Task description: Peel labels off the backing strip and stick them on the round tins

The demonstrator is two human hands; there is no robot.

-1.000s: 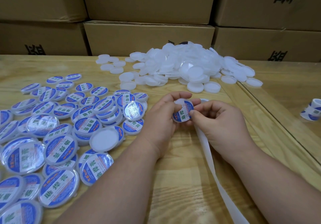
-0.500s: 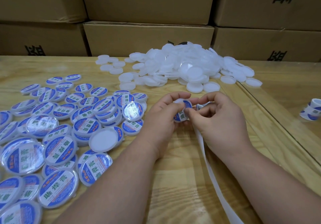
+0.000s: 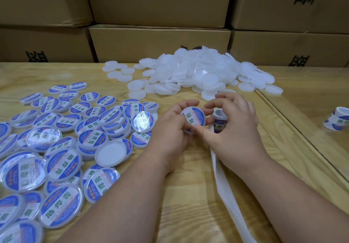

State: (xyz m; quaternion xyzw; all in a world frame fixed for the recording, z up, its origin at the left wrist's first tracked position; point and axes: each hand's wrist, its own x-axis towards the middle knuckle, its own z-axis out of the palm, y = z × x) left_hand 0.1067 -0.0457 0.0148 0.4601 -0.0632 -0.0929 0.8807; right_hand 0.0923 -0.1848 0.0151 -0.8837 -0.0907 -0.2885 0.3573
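Since the earlier frame, the labelled tin (image 3: pixel 193 119) had been turned face-up in the left hand (image 3: pixel 171 129), whose fingers were curled round its rim. It was touched by the thumb of the right hand (image 3: pixel 233 127), fingers loosely curled, nothing seen gripped. Beside it stood the label roll (image 3: pixel 219 121), its bare backing strip (image 3: pixel 224 190) trailing down the table (image 3: pixel 179 205). Many labelled tins (image 3: pixel 62 148) had been laid to the left; a large heap of unlabelled tins (image 3: pixel 198 74) was left, so much work was judged to remain.
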